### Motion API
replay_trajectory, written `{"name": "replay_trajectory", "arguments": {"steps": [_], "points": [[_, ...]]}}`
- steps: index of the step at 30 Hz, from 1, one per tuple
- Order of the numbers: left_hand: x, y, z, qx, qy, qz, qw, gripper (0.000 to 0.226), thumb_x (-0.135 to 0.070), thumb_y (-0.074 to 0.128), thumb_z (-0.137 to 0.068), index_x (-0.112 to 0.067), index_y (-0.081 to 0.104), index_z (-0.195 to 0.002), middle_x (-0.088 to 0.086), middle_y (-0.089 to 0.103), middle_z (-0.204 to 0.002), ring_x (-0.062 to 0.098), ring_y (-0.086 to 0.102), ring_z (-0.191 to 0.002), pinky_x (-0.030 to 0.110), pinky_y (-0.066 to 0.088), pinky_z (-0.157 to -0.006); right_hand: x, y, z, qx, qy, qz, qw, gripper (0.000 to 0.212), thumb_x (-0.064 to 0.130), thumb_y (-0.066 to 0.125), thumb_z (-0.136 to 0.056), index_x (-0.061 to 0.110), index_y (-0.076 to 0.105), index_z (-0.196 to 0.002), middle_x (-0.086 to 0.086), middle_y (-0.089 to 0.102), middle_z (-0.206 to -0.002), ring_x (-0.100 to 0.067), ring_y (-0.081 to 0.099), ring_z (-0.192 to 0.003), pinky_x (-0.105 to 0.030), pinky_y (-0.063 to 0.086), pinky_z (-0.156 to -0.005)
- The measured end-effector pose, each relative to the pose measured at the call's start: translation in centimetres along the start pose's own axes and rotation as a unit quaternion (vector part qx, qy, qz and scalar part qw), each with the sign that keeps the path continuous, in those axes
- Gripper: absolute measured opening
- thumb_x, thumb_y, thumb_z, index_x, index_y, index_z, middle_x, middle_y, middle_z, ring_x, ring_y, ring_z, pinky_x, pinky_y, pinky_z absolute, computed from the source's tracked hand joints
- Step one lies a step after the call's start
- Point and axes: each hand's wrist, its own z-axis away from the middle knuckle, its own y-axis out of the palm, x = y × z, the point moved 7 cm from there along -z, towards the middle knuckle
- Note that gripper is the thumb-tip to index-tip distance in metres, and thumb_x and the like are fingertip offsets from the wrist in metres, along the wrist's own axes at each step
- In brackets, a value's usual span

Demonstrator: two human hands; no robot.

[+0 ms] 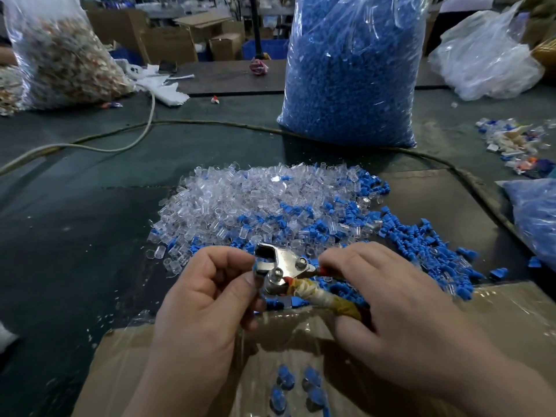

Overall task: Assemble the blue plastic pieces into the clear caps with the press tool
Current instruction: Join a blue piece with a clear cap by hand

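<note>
- Press tool (281,267) is up off the table, held between both hands, just above the near edge of the parts pile, metal head pointing left and the taped handles running down to the right.
- Right hand (391,311) is wrapped round those handles, fingers curled over the top. That's the squeezing hand, placed back where the leverage is.
- Left hand (207,296) comes in at the head end, thumb and curled forefinger pinched against the tool beside the jaws. My read is it's seating or steadying a part there, but whether a cap sits between the fingertips is hidden from here.
- Clear caps (228,200) are heaped on the table just beyond the hands, with the blue plastic pieces (406,233) spilling down the right side and mixing in at the near edge. Both stocks are within a short reach, so either hand can grab without setting the tool down.
- Cardboard box (126,356) sits open right under the wrists, with a few finished pieces (285,377) in the bottom. Looks like pressed parts just drop straight in.
- Big bag of blue stock (352,73) stands upright behind the pile as the refill.
- A cable (210,123) snakes across the dark table (75,236) between bag and pile.
</note>
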Motion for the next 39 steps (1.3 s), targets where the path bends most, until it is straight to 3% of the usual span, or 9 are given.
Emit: {"name": "replay_trajectory", "arguments": {"steps": [3, 7, 12, 15, 21, 25, 33, 36, 39], "points": [[-0.5, 0.2, 0.1, 0.007, 0.011, 0.003, 1.0, 0.013, -0.023, 0.067, -0.075, -0.032, 0.071, -0.083, 0.003, 0.069, -0.072, 0.015, 0.064, -0.058, 0.023, 0.05, -0.047, -0.3, 0.1, 0.0, 0.012, -0.002, -0.002, 1.0, 0.054, 0.061, 0.035, -0.075, 0.048, 0.033, -0.127, 0.028, 0.043, -0.113, 0.003, 0.038, -0.108, -0.01, 0.03, -0.085], [-0.6, 0.1, 0.2, 0.016, 0.017, -0.024, 0.999, 0.04, 0.005, 0.059, -0.09, -0.032, 0.071, -0.081, 0.002, 0.068, -0.072, 0.016, 0.065, -0.059, 0.023, 0.05, -0.048, -0.3, 0.2, 0.0, 0.026, -0.006, -0.003, 1.0, 0.055, 0.063, 0.031, -0.074, 0.051, 0.028, -0.127, 0.03, 0.041, -0.115, 0.002, 0.036, -0.111, -0.011, 0.03, -0.086], [-1.1, 0.4, 0.3, 0.018, 0.032, -0.037, 0.999, 0.031, -0.003, 0.064, -0.085, -0.033, 0.071, -0.082, 0.004, 0.068, -0.072, 0.016, 0.066, -0.059, 0.024, 0.051, -0.049, -0.2, 0.6, -0.1, 0.042, -0.017, 0.016, 0.999, 0.058, 0.071, 0.022, -0.071, 0.055, 0.022, -0.127, 0.033, 0.043, -0.11, 0.002, 0.038, -0.106, -0.014, 0.028, -0.083], [-1.3, 0.6, 0.5, 0.017, 0.035, -0.018, 0.999, 0.017, -0.017, 0.063, -0.075, -0.032, 0.07, -0.082, 0.004, 0.068, -0.069, 0.015, 0.064, -0.057, 0.024, 0.052, -0.048, 0.0, 0.4, -0.2, 0.034, -0.015, 0.029, 0.999, 0.068, 0.072, 0.019, -0.068, 0.049, 0.036, -0.13, 0.032, 0.05, -0.108, 0.002, 0.044, -0.103, -0.01, 0.027, -0.078], [-1.1, 0.3, 0.4, -0.001, 0.025, -0.037, 0.999, 0.039, 0.006, 0.06, -0.089, -0.03, 0.07, -0.081, 0.006, 0.067, -0.068, 0.014, 0.063, -0.055, 0.022, 0.05, -0.047, -0.2, 0.2, 0.0, 0.018, 0.005, 0.003, 1.0, 0.053, 0.072, 0.028, -0.072, 0.046, 0.052, -0.112, 0.029, 0.056, -0.091, 0.004, 0.048, -0.086, -0.008, 0.028, -0.069], [-0.2, -0.7, -0.1, -0.043, -0.029, -0.031, 0.998, 0.038, 0.005, 0.06, -0.092, -0.03, 0.07, -0.079, 0.005, 0.067, -0.067, 0.012, 0.06, -0.052, 0.022, 0.048, -0.044, -2.3, 0.2, -0.2, -0.014, 0.064, 0.055, 0.996, 0.063, 0.074, 0.028, -0.068, 0.044, 0.049, -0.119, 0.026, 0.052, -0.098, -0.004, 0.044, -0.092, -0.023, 0.035, -0.079], [0.5, 1.4, 1.1, 0.06, -0.077, -0.141, 0.985, 0.034, -0.007, 0.066, -0.089, -0.04, 0.066, -0.082, 0.004, 0.068, -0.059, 0.017, 0.063, -0.048, 0.019, 0.048, -0.044, -3.7, 1.2, -1.1, 0.015, 0.134, 0.136, 0.981, 0.073, 0.078, 0.021, -0.07, 0.039, 0.042, -0.129, 0.016, 0.051, -0.117, -0.012, 0.039, -0.106, -0.034, 0.03, -0.094], [0.4, 1.3, 1.2, 0.049, -0.062, -0.177, 0.981, 0.03, -0.014, 0.067, -0.088, -0.044, 0.066, -0.086, 0.0, 0.068, -0.062, 0.016, 0.066, -0.052, 0.022, 0.05, -0.045, -2.4, 0.4, -0.8, -0.022, 0.106, 0.118, 0.987, 0.067, 0.076, 0.023, -0.077, 0.037, 0.049, -0.125, 0.015, 0.053, -0.119, -0.013, 0.042, -0.112, -0.037, 0.032, -0.1], [0.0, 1.6, 1.6, 0.041, -0.031, -0.221, 0.974, 0.017, -0.033, 0.065, -0.08, -0.045, 0.065, -0.091, -0.005, 0.07, -0.067, 0.017, 0.067, -0.058, 0.038, 0.058, -0.055, 1.0, -0.4, -0.2, -0.095, 0.005, 0.054, 0.994, 0.039, 0.061, 0.04, -0.087, 0.032, 0.058, -0.105, 0.015, 0.06, -0.101, -0.009, 0.054, -0.096, -0.036, 0.047, -0.087]]}}
